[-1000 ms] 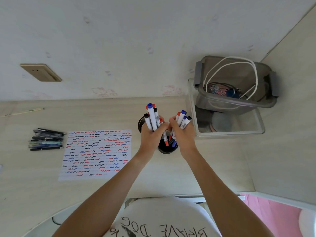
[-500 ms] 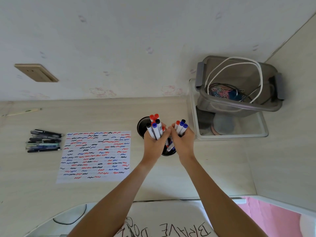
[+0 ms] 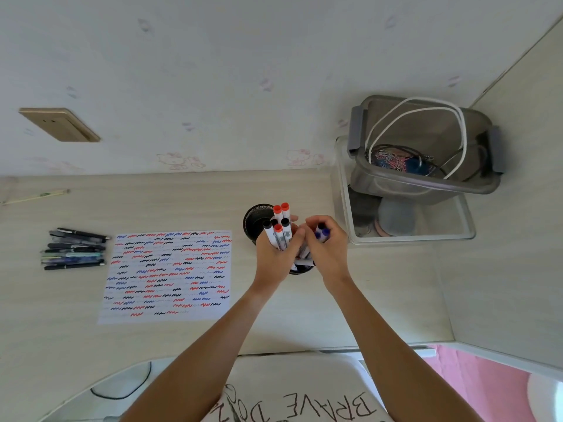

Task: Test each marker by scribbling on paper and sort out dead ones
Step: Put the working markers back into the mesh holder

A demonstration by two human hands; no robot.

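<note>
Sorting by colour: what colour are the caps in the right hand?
Blue caps, seen in the head view.

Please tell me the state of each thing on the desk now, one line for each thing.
Left hand: grips a bundle of capped red and black markers, upright.
Right hand: grips blue-capped markers.
Black mesh pen cup: upright, behind the hands.
White paper sheet: flat, covered with red, blue and black scribbles.
Pile of dark pens: lying beside the sheet, apart from it.
Grey plastic bin: open, holds a white cable.
</note>
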